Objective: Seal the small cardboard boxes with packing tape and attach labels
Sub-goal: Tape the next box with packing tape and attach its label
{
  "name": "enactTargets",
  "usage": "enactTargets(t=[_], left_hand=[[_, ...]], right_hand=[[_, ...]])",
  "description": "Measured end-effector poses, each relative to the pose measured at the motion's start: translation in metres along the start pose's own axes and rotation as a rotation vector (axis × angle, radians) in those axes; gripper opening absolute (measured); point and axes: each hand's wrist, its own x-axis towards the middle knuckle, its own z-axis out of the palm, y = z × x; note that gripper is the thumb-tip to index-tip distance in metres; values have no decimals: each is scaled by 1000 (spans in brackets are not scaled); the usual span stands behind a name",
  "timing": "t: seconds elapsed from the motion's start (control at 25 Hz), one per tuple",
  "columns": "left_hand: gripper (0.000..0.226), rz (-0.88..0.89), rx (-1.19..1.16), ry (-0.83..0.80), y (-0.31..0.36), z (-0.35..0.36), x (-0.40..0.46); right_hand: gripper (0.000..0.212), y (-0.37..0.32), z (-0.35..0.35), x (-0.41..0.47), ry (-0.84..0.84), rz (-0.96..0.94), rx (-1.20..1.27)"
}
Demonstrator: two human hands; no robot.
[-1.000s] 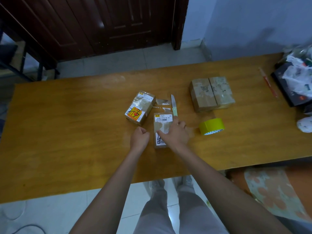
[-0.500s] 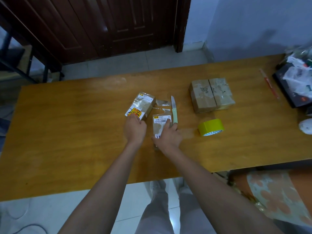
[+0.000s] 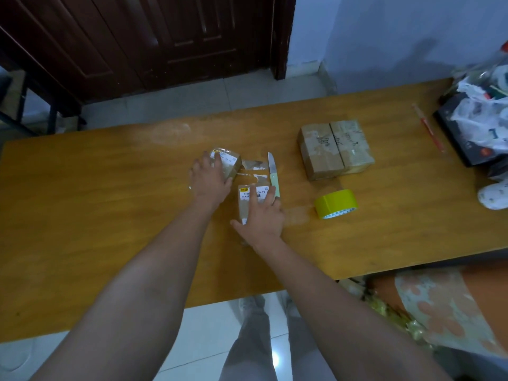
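left hand lies spread on the far box, maybe gripping; right hand presses flat on the near box, long axis away; tape lies right.

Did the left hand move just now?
Yes. The left hand went forward, away from the person, from beside the near box onto the far box, left of the knife.

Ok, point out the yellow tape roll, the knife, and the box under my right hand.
yellow tape roll (image 3: 336,203), head view, outer yellow band.
knife (image 3: 274,180), head view, pale green handle.
labelled box (image 3: 243,206), head view, bare cardboard top left of the right hand.
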Motion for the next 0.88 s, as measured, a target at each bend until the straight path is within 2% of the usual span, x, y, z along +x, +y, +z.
enactTargets(t=[0.24, 0.4, 0.64, 0.88], left_hand=[[74, 139, 22, -26, -5, -1, 23], [73, 202, -29, -88, -9, 2, 33], [69, 151, -57, -51, -15, -6, 20], [62, 61, -98, -27, -30, -45, -6]], right_hand=[[103, 0, 3, 12, 31, -65, -36], [93, 0, 5, 20, 33, -103, 12], [88, -6, -7, 18, 7, -61, 22], [88, -9, -57, 22, -30, -34, 20]])
